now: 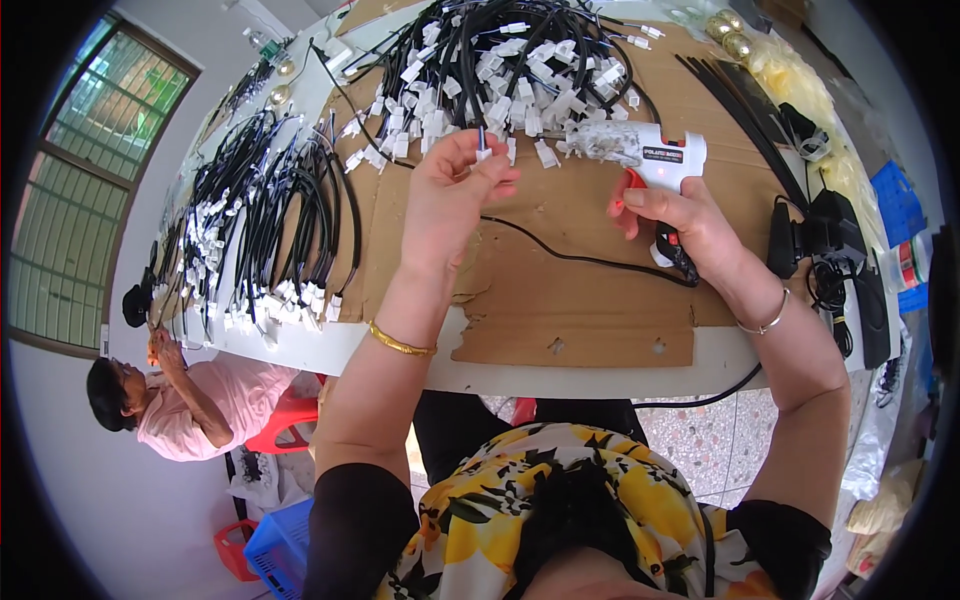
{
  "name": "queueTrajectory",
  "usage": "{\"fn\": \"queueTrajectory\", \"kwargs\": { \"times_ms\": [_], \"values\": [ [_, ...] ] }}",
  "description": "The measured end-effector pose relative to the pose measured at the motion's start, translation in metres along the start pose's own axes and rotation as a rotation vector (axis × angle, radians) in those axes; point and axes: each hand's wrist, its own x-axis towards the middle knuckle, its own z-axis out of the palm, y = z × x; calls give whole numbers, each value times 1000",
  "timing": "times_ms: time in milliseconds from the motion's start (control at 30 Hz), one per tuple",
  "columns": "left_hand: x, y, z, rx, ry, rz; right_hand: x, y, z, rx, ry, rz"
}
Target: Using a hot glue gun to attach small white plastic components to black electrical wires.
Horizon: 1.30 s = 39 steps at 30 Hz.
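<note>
My left hand (445, 195) is raised over the cardboard (580, 250), its thumb and fingers pinched on the end of a black cable with a white connector (484, 154). The cable runs up from my fingers toward the pile. In my right hand (695, 225) is a white glue gun (672, 155) with a red trigger (633, 183), its nozzle pointing left toward the pinched cable. A gap separates the nozzle from my left fingers. Just beyond both hands lies a large heap of black cables with white connectors (520, 85).
Bundles of similar cables (315, 220) lie on the left of the table. A black power cord (590, 258) crosses the cardboard. Black adapters (835, 230) and long black strips (745, 125) lie at right. Another person (215, 405) sits at the far left beside a blue crate (283, 545).
</note>
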Motion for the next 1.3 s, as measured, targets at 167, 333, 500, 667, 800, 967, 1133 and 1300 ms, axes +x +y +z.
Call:
{"fn": "queueTrajectory", "kwargs": {
  "times_ms": [167, 333, 500, 667, 800, 967, 1133, 1300],
  "values": [
    [-5, -13, -1, -45, 2, 47, -1, -1, 4, 4, -19, -13],
    [-8, -17, -2, 46, 7, 107, -3, -1, 4, -8, -47, -12],
    [-7, -23, -5, 99, 38, 120, -5, 1, 6, -49, -84, -18],
    [-8, -28, -2, 162, 71, 133, -4, 6, 6, -27, -95, 20],
    [-9, -29, -1, 227, 56, 137, -2, 10, 5, -23, -82, 36],
    [-10, -31, -3, 264, 46, 179, -2, 8, 5, -33, -84, 48],
    [-11, -29, 0, 249, 53, 172, -1, 11, 6, -41, -85, 34],
    [-12, -27, 0, 291, 64, 167, -4, 10, 7, -48, -127, 40]
  ]
}}
